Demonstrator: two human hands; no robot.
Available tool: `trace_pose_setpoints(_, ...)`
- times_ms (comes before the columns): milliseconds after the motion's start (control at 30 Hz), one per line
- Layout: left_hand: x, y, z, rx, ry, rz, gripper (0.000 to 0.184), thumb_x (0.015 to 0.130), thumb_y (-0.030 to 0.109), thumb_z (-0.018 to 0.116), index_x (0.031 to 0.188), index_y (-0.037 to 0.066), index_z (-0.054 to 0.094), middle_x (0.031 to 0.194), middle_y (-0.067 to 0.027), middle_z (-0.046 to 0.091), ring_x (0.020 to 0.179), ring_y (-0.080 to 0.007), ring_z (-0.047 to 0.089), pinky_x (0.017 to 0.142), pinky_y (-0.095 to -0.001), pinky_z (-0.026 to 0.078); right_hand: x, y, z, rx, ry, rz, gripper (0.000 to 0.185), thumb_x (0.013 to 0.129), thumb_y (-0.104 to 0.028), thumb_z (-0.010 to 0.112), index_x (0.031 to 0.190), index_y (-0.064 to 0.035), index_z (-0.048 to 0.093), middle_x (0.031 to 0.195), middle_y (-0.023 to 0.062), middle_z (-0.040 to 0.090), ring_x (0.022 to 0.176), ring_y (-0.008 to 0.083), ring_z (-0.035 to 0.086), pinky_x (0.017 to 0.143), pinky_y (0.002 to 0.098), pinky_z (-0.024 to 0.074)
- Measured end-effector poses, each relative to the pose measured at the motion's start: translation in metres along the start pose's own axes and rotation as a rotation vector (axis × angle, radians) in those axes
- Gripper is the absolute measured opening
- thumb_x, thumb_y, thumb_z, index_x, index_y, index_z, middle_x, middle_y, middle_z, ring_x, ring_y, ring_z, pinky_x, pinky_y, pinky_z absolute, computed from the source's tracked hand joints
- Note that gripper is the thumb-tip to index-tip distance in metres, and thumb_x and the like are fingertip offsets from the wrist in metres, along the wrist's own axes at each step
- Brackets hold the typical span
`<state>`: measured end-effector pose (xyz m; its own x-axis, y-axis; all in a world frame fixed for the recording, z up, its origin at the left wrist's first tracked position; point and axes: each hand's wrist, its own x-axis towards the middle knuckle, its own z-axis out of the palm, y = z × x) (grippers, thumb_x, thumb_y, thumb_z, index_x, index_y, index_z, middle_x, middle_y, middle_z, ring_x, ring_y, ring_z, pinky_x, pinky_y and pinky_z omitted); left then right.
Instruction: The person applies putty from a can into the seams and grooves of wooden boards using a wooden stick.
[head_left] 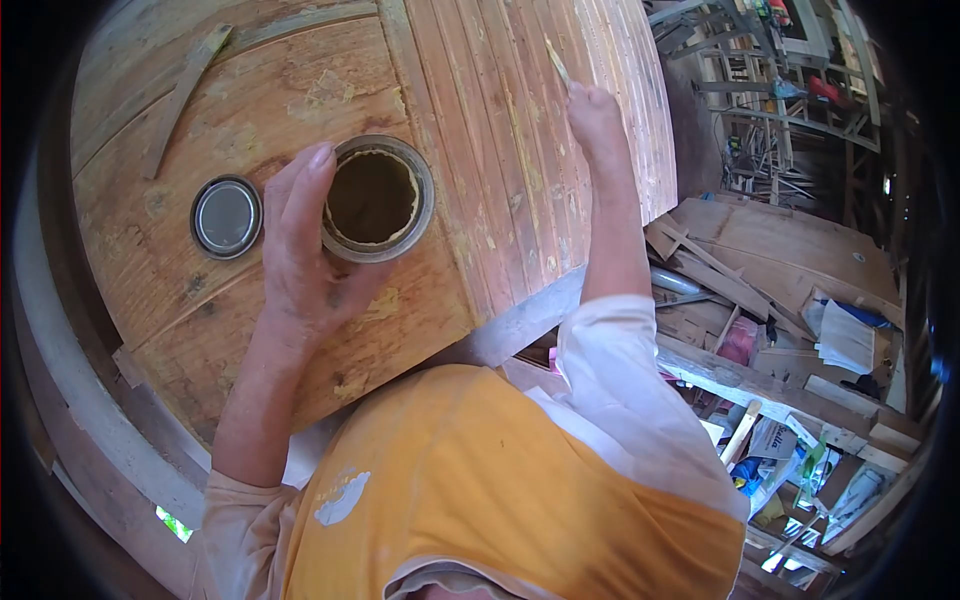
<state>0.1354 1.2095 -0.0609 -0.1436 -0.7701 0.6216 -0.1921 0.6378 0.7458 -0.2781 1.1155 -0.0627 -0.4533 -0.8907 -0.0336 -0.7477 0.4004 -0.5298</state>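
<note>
In the head view, your left hand (pixel 295 235) is wrapped around a lidless metal can (pixel 428 205), likely to steady it with its mouth accessible; whether it rests on the wooden panel (pixel 290 85), you cannot tell. Well apart, your right hand (pixel 597 118) pinches a narrow applicator (pixel 557 64), seemingly leaving its tip free, while the round lid (pixel 227 217) lies beside your left.

Woodworking shop: grooved panel (pixel 510 150), open tin (pixel 427 200), scrap timber (pixel 720 285).
</note>
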Motion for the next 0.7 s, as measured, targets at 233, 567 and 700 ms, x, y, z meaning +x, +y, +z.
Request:
trace_pose_setpoints(233,-0.001,-0.003,0.002,-0.003,0.010,0.005,0.098,0.067,0.007,0.089,0.152,0.004,0.039,0.136,-0.0236,0.057,0.122,-0.0403,0.057,0.102,-0.0477,0.048,0.015,-0.004,0.001,-0.019,-0.003,-0.040,0.043,0.101,-0.031,0.059,0.081,0.0060,0.064,0.064,0.0132,0.058,0.061,0.0176,0.054,0.061,0.0403,0.0466)
trace_pose_setpoints(567,0.000,-0.004,-0.002,-0.003,0.000,0.007,0.101,0.064,0.006,0.090,0.151,0.005,0.040,0.138,-0.0246,0.055,0.122,-0.0411,0.057,0.101,-0.0480,0.049,-0.005,0.021,-0.013,-0.024,-0.027,-0.029,0.035,0.104,-0.027,0.060,0.076,-0.0062,0.065,0.066,-0.0056,0.052,0.058,0.0061,0.044,0.052,0.0279,0.0351)
trace_pose_setpoints(700,0.000,-0.004,0.001,-0.028,0.002,0.005,0.101,0.063,0.006,0.090,0.151,0.005,0.040,0.137,-0.0245,0.056,0.122,-0.0411,0.057,0.101,-0.0478,0.049,0.045,-0.005,0.001,-0.067,-0.024,-0.099,0.038,0.102,-0.028,0.059,0.082,0.0029,0.065,0.067,0.0089,0.058,0.062,0.0143,0.053,0.058,0.0365,0.0431)
